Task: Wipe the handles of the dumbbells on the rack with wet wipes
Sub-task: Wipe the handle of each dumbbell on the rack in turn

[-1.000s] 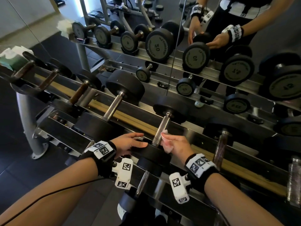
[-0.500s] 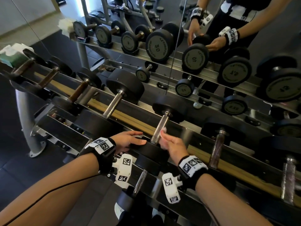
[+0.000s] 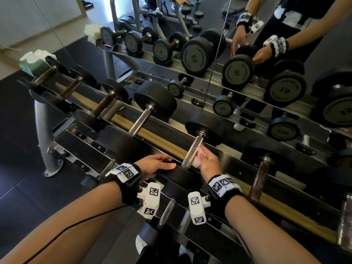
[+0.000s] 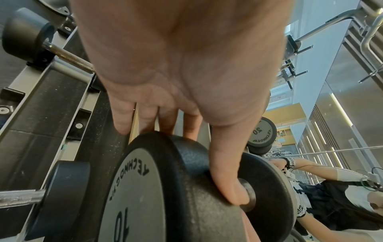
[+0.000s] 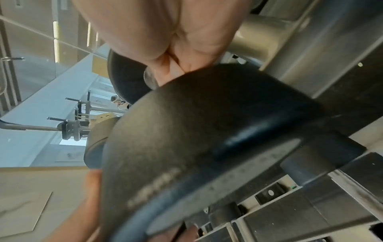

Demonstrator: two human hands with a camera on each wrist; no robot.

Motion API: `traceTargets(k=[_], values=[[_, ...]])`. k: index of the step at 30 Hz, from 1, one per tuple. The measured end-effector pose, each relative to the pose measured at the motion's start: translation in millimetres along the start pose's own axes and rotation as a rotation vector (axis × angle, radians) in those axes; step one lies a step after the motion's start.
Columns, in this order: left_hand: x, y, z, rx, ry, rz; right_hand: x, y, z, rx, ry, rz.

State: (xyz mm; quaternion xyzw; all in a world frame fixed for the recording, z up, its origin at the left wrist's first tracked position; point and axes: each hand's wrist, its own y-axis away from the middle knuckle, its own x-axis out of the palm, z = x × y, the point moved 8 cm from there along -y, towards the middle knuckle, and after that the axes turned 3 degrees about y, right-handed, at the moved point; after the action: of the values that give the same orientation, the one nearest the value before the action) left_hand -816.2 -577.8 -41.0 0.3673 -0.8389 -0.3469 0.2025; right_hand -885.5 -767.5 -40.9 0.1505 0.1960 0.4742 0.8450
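Right hand [image 3: 208,161], pinching the wet wipe [image 3: 198,159], has slid farther up the dumbbell handle [image 3: 193,150], apparently mid-stroke; left hand [image 3: 155,165], fingers straight, steadies the near head [image 3: 182,178].

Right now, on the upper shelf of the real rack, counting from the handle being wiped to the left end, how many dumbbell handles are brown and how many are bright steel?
Brown rusty dumbbell handles: 3
Bright steel dumbbell handles: 2, one against the white wet wipe
Total: 5
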Motion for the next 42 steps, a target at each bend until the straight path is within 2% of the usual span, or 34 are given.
traceTargets(k=[3, 7, 10, 13, 15, 16, 18, 20, 26, 30, 34, 38, 40, 42], values=[[0.7, -0.1, -1.7, 0.009, 0.02, -0.001, 1.5, 10.7, -12.3, 0.026, -0.029, 0.061], [1.6, -1.0, -2.2, 0.025, 0.006, -0.004, -2.7, 23.0, -5.1, 0.015, 0.129, 0.186], [1.9, 1.3, -9.3, 0.065, -0.104, -0.005, -13.3, 27.2, 10.0, 0.0, 0.182, 0.163], [4.6, 8.7, -38.2, 0.264, -0.371, -0.051, -18.0, 33.0, 32.1, -0.094, 0.291, 0.121], [17.1, 16.5, -60.7, 0.418, -0.426, -0.014, -14.1, 39.3, 47.6, -0.168, 0.277, 0.117], [24.4, 18.9, -67.5, 0.449, -0.384, 0.039, -12.7, 42.1, 54.2, -0.189, 0.231, 0.1], [35.6, 22.1, -74.1, 0.442, -0.246, 0.158, -13.2, 45.5, 64.3, -0.208, 0.115, 0.023], [39.4, 23.6, -77.9, 0.416, -0.162, 0.221, -15.0, 47.9, 71.3, -0.218, 0.041, -0.059], [33.5, 12.8, -71.8, 0.309, -0.004, 0.218, -20.8, 46.6, 68.5, -0.159, -0.078, -0.205], [33.0, 5.7, -70.3, 0.273, -0.02, 0.258, -16.8, 41.2, 62.5, -0.123, -0.105, -0.245], [23.1, -1.4, -76.1, 0.284, 0.004, 0.197, -9.1, 33.2, 53.0, -0.073, -0.14, -0.258], [5.0, -12.6, -83.0, 0.345, -0.087, 0.061, -2.8, 34.6, 42.4, -0.043, -0.302, -0.208], [0.0, -20.3, -84.4, 0.344, -0.165, 0.032, -5.4, 38.1, 36.9, -0.063, -0.254, -0.195], [1.7, -27.4, -86.9, 0.329, -0.212, 0.035, -10.9, 43.3, 32.8, -0.114, -0.077, -0.185]])
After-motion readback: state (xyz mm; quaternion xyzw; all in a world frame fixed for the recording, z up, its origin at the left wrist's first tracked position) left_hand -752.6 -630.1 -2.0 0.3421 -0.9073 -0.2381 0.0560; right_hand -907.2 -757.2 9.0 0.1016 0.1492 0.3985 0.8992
